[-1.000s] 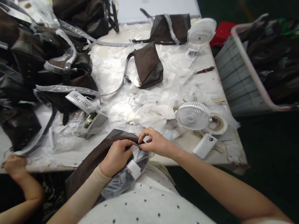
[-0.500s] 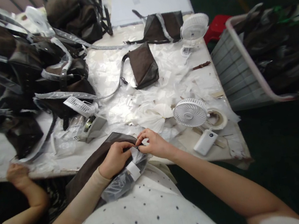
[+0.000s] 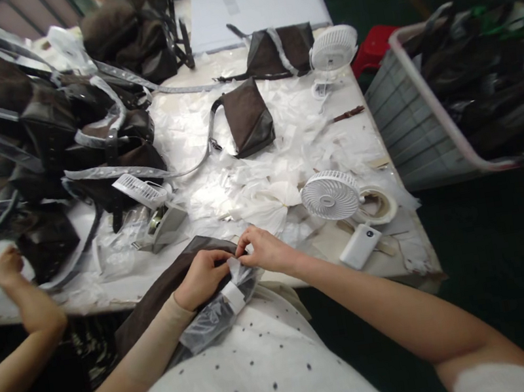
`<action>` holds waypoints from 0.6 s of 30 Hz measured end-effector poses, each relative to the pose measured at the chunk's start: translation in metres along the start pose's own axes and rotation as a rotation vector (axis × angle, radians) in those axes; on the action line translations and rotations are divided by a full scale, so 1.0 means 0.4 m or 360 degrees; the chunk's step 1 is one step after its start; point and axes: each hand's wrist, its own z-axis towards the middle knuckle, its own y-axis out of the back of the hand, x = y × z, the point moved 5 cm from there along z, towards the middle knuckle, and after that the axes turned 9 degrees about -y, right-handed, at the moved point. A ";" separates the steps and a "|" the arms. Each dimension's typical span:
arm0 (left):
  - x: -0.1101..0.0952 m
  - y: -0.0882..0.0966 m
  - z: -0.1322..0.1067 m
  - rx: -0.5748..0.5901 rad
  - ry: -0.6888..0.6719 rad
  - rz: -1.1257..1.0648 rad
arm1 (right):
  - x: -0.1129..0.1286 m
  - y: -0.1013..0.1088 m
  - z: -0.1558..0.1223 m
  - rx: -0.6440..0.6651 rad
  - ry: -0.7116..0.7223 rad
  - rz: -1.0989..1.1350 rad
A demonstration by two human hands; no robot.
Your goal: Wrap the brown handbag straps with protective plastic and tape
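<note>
On my lap lies a dark brown fabric bag (image 3: 162, 291), its end wrapped in a clear plastic sleeve (image 3: 212, 322) with a white paper band (image 3: 233, 296) around it. My left hand (image 3: 202, 278), in a beige arm cover, grips the bag's top edge and the plastic. Right beside it, my right hand (image 3: 263, 251) pinches the plastic's upper edge between its fingers. The two hands almost touch. What the fingertips hold exactly is partly hidden.
The white table edge (image 3: 85, 307) runs just beyond my hands, covered in plastic scraps. A co-worker's hand (image 3: 3, 268) rests at the far left. Nearby stand a white desk fan (image 3: 330, 195), a tape roll (image 3: 377, 205) and a power bank (image 3: 360, 246). Bags (image 3: 247, 119) lie around; a grey crate (image 3: 415, 112) stands right.
My hands stay on the bag, with the right hand shifted slightly left. The co-worker's hand has moved up and left. The whole scene has shifted slightly as my head turned.
</note>
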 end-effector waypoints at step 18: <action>0.007 -0.011 -0.005 -0.0217 -0.0061 0.0025 | -0.016 -0.005 -0.026 -0.0045 0.0120 0.0170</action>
